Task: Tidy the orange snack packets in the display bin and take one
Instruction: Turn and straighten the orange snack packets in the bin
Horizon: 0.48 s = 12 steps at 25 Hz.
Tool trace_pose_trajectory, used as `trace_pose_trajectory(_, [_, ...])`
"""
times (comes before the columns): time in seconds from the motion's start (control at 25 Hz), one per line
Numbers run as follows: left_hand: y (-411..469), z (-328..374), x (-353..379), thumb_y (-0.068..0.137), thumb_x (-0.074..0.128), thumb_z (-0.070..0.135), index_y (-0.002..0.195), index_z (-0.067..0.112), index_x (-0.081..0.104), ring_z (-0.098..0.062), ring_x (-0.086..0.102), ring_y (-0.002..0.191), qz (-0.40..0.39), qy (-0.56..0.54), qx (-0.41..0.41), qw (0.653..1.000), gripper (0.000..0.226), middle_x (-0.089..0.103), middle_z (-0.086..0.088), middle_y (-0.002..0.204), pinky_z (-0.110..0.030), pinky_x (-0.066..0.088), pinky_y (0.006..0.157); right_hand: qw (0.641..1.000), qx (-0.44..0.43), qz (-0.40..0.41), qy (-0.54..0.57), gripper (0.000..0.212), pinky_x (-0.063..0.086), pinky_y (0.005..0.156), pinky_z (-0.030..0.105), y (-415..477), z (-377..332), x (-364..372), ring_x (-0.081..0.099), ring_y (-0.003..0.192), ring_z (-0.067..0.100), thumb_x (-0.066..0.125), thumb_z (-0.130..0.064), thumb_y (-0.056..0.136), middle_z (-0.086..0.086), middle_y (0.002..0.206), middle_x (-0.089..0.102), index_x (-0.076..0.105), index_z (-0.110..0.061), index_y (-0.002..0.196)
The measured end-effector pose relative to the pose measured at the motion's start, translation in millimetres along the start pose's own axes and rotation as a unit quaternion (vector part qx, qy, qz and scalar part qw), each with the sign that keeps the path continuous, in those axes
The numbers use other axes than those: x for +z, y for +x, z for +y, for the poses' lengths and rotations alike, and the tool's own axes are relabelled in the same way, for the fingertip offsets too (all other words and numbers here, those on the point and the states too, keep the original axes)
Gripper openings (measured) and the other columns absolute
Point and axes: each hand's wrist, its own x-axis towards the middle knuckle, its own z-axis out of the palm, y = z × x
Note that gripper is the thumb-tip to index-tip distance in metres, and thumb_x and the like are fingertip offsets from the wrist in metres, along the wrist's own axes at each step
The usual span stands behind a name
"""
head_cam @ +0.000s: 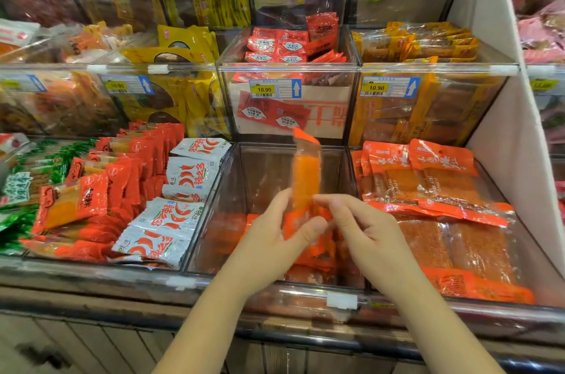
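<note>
I see both hands meet above the middle clear display bin [211, 208]. The left hand [275, 233] grips the lower end of one orange snack packet [305, 178], thumb across its front, so the packet stands upright between the hands. The right hand [363, 230], fingers curled, pinches the packet's lower right edge. More orange packets [315, 254] lie in the bin just beneath both hands.

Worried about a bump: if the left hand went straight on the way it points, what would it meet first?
Likely the bin's back wall; the left hand, gripping the orange packet, points into open space before it. Depth unclear.
</note>
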Motion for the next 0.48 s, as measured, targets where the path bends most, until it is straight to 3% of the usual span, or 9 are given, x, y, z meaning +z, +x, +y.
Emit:
trace_pose_trajectory(0.08, [0.0,2.3,-4.5,0.092,0.062,0.048,0.125,0.044,0.059,-0.009,0.072,0.105,0.039,-0.068,-0.030,0.996,0.033,0.074,0.013,0.114,-0.038,0.058,0.094,0.999,-0.004,0.038,-0.009,0.034,0.053,0.085,0.020,1.5,3.1,0.5,0.063,0.108,-0.004,0.051,-0.050,0.095,-0.025,0.112,0.068,0.067,-0.040,0.123])
trace_pose_trajectory(0.2, [2.1,-2.9,-10.2,0.090,0.064,0.041,0.127,0.033,0.062,-0.023,0.074,0.105,0.051,-0.192,-0.083,0.977,0.037,0.076,-0.002,0.115,-0.052,0.056,0.096,0.996,0.020,0.080,0.016,0.045,0.057,0.085,0.024,4.3,8.0,0.9,0.062,0.105,-0.001,0.063,-0.048,0.089,-0.023,0.114,0.063,0.056,-0.040,0.133])
trace_pose_trajectory(0.36, [1.7,-3.6,-12.0,0.091,0.066,0.034,0.127,0.028,0.063,-0.027,0.072,0.109,0.053,-0.223,-0.066,0.971,0.037,0.074,-0.006,0.118,-0.049,0.056,0.093,0.993,0.054,0.033,0.104,0.045,0.063,0.081,0.036,4.0,9.5,1.0,0.070,0.096,0.009,0.069,-0.035,0.091,-0.012,0.102,0.070,0.053,-0.042,0.133])
trace_pose_trajectory(0.48, [2.8,-1.5,-11.2,0.094,0.061,0.032,0.123,0.028,0.065,-0.022,0.073,0.105,0.075,-0.227,-0.066,0.969,0.030,0.075,-0.003,0.114,-0.039,0.059,0.083,0.992,0.042,0.036,0.116,0.038,0.063,0.077,0.033,2.6,7.2,-0.4,0.071,0.092,0.011,0.068,-0.028,0.094,-0.012,0.096,0.070,0.056,-0.047,0.125])
